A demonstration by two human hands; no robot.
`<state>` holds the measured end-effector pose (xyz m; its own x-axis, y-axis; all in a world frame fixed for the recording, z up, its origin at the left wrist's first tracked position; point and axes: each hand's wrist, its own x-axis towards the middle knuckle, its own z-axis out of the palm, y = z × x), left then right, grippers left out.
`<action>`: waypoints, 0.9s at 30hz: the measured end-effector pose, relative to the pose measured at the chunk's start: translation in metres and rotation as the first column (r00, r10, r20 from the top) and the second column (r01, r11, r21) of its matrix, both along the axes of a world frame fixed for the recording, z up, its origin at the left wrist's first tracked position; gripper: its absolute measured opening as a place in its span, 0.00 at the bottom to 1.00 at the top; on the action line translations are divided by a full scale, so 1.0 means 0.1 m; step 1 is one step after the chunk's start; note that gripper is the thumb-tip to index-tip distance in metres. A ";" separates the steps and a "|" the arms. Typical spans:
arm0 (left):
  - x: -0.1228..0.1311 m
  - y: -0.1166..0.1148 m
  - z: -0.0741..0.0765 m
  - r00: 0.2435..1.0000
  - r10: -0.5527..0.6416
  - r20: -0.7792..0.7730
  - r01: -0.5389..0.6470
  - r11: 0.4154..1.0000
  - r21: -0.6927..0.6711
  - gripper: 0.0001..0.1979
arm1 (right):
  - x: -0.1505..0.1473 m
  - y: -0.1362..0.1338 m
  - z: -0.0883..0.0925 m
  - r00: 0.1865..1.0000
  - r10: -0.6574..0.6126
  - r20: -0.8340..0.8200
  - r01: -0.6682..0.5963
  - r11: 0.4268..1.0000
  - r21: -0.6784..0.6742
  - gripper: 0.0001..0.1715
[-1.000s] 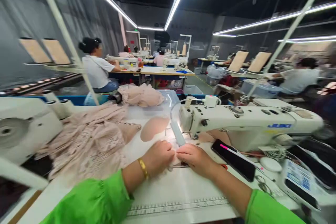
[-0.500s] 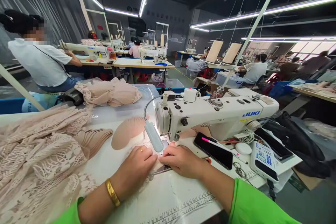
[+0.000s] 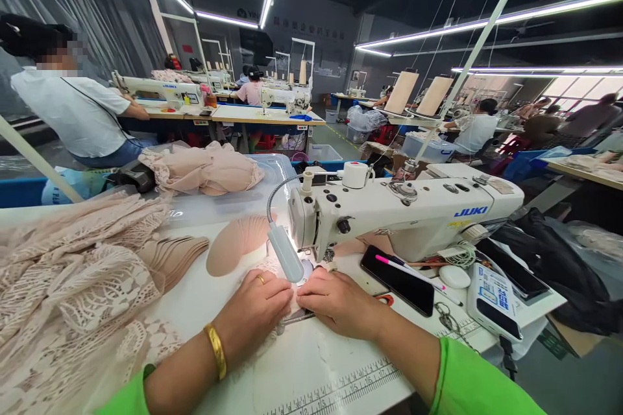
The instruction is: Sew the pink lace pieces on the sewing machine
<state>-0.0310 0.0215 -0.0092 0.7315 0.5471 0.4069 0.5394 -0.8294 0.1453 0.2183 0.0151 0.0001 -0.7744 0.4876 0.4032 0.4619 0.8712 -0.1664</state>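
Observation:
A white sewing machine [image 3: 413,207] stands on the white table, its needle area partly hidden by a small lamp [image 3: 286,253]. My left hand [image 3: 256,308], with a ring and a gold bracelet, presses on pale lace fabric [image 3: 268,264] left of the needle area, its fingers together. Close beside it, my right hand [image 3: 338,301] has its fingers closed at the same fabric's right edge, just in front of the presser foot. Behind the hands lies a fanned stack of beige cups [image 3: 236,243].
Lace garments [image 3: 97,279] cover the table's left side. A black phone [image 3: 396,280], a pink-capped pen, a white power bank [image 3: 494,301] and a key ring lie at the right. A plastic box [image 3: 277,168] stands behind. Co-workers sit at other machines.
The view has shifted slightly, so the machine and phone appear a little farther right. Both hands remain at the fabric, with the right hand's fingers slightly changed in pose.

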 end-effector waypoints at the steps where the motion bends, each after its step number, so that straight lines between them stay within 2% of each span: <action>1: -0.01 0.01 0.01 1.000 -0.008 -0.003 0.008 1.000 -0.012 0.15 | 0.00 0.00 -0.01 1.000 -0.011 -0.003 0.011 1.000 0.000 0.15; 5: -0.01 0.09 0.04 0.999 -0.033 0.010 0.033 0.999 0.004 0.15 | 0.00 0.02 -0.05 0.998 -0.066 -0.013 0.066 0.998 -0.007 0.15; 9: 0.00 0.24 0.00 0.997 -0.061 0.040 0.059 0.998 0.036 0.15 | 0.00 0.05 -0.06 0.994 -0.103 -0.040 0.103 0.995 -0.010 0.17; 15: -0.03 0.40 -0.08 0.997 -0.066 0.026 0.068 0.996 -0.063 0.15 | -0.01 0.07 -0.07 0.990 -0.138 -0.032 0.138 0.990 -0.018 0.21; 20: -0.03 0.39 0.00 0.997 -0.075 0.025 0.077 0.992 -0.103 0.15 | -0.01 0.06 -0.11 0.989 -0.139 -0.050 0.139 0.990 -0.013 0.21; 27: 0.00 0.37 0.15 0.998 -0.062 -0.032 0.058 0.992 -0.111 0.13 | -0.03 0.02 -0.11 0.979 -0.203 -0.007 0.204 0.979 0.017 0.16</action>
